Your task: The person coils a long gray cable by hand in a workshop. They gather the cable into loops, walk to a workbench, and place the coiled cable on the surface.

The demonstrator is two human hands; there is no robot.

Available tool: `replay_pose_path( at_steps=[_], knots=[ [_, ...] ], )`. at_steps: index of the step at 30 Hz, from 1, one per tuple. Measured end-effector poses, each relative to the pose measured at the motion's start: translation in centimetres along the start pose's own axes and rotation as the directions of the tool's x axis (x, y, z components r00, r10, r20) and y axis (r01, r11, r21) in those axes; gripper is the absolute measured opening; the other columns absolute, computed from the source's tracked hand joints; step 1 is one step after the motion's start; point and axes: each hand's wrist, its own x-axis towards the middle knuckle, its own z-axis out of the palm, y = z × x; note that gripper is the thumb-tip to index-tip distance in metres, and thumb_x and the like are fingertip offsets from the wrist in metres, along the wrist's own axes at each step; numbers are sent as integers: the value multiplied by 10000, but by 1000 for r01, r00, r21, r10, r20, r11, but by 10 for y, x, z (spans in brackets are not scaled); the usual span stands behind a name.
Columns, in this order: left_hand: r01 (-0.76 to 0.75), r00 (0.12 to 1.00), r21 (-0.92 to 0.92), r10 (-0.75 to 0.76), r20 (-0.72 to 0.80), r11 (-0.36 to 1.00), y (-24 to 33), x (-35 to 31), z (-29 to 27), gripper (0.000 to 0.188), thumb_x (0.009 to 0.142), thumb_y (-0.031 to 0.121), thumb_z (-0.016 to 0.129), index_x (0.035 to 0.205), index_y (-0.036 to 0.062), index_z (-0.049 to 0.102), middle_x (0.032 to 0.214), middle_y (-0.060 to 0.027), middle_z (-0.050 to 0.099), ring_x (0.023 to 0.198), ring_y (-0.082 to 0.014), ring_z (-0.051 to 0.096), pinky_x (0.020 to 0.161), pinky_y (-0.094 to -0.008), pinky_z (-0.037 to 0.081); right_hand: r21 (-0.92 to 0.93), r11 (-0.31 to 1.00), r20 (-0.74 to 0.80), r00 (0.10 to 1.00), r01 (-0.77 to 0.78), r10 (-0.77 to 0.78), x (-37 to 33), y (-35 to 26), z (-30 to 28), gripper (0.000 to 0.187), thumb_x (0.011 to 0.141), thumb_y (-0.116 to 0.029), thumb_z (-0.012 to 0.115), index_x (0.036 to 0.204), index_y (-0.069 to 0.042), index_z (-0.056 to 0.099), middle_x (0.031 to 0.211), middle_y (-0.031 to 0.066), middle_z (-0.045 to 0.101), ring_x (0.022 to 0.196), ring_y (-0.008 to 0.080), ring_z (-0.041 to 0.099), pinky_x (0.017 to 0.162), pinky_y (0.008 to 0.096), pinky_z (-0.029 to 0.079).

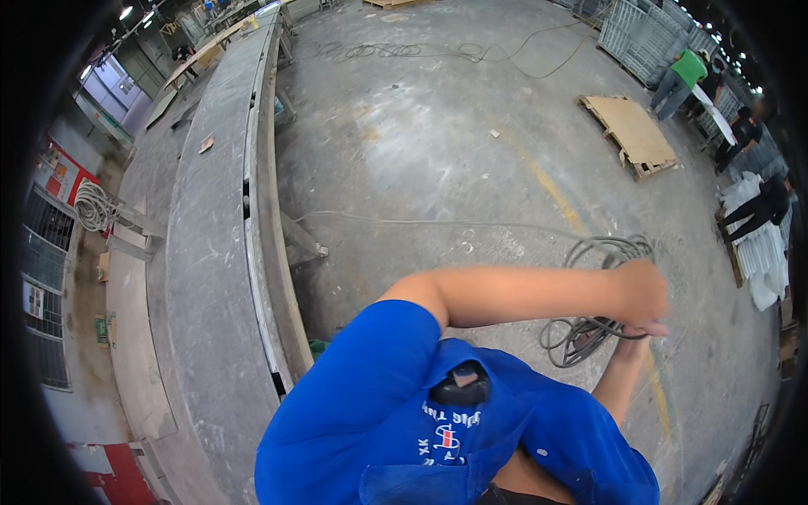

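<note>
A loosely looped coil of grey cable point(599, 326) hangs at my right, above the floor. My right hand point(646, 329) is closed on the bundle, its fingers partly hidden under the other hand. Reaching across my front, my left arm brings my left hand point(641, 290) to the same spot. That hand is blurred, curled like a fist against the loops, and appears to grip the cable. One long strand point(438, 221) runs from the coil leftward over the floor toward the leg of a long table.
The long grey table point(215, 252) stretches away on my left. More cable point(396, 50) lies looped on the far floor. A pallet with brown board point(631, 135) is at the far right, near several people point(682, 80). Another cable coil point(94, 207) hangs beyond the table.
</note>
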Motion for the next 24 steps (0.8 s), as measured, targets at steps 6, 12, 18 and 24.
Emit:
replay_pose_path(
  at_steps=[6, 12, 18, 24],
  knots=[
    [141, 977, -13, -141, -159, 990, -64, 27, -10, 356, 722, 440, 568, 694, 92, 640, 659, -102, 603, 647, -298, 594, 569, -416, 451, 150, 514, 264, 535, -844, 802, 1, -36, -3, 560, 795, -570, 511, 934, -29, 468, 490, -38, 379, 383, 72, 340, 456, 230, 337],
    [242, 862, -155, -286, -419, 958, -124, -36, 12, 340, 721, 340, 662, 920, 82, 563, 939, -65, 563, 897, -246, 511, 795, -358, 413, -30, 519, 298, 488, -854, 821, 2, -23, 15, 254, 799, -192, 541, 948, -9, 446, 463, -50, 344, 353, 58, 316, 447, 241, 342],
    [773, 549, -410, -834, 49, 485, -204, -208, 49, 567, 909, 465, 337, 1181, -9, 486, 1228, -180, 484, 1154, -284, 447, 989, -352, 305, 135, 647, 269, 656, -751, 705, 28, -66, 24, 225, 779, -148, 531, 955, -19, 479, 481, -69, 335, 370, 50, 324, 453, 244, 311],
    [932, 335, -277, -847, 414, 233, -198, -333, 130, 680, 847, 617, 302, 923, 35, 644, 940, -164, 632, 914, -289, 577, 849, -367, 412, 413, 819, 152, 916, -399, 371, 97, -173, -20, 45, 836, -18, 412, 878, -31, 420, 553, -55, 317, 463, 34, 331, 567, 223, 302]
  ],
)
